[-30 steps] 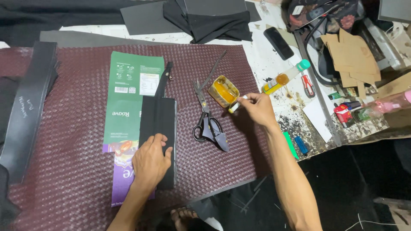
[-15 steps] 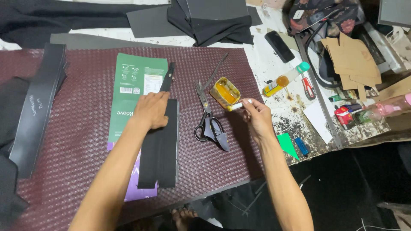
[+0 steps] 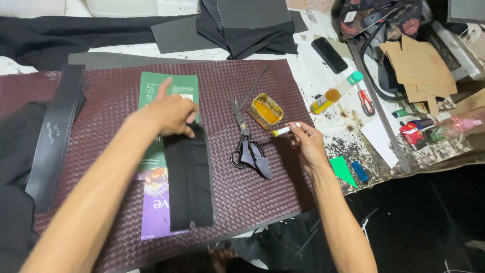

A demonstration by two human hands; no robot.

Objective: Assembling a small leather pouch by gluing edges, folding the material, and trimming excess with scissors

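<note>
Left hand (image 3: 169, 114) pressing black strip (image 3: 189, 177), right hand (image 3: 305, 144) pinching small brush (image 3: 283, 131) beside glue tin (image 3: 265, 109), scissors (image 3: 246, 141)

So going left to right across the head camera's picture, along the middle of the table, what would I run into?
Stack of black strips → left hand on the black fabric piece → scissors → tin of yellow glue → right hand holding a small brush → yellow bottle → red screwdriver.

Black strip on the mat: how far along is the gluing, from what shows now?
Laid out: the black strip lies flat on a green and purple sheet, with the open glue tin beside the scissors. In hand: the left hand presses the strip's top end; the right hand holds a small applicator near the tin. Left: no glue shows on the strip.
</note>
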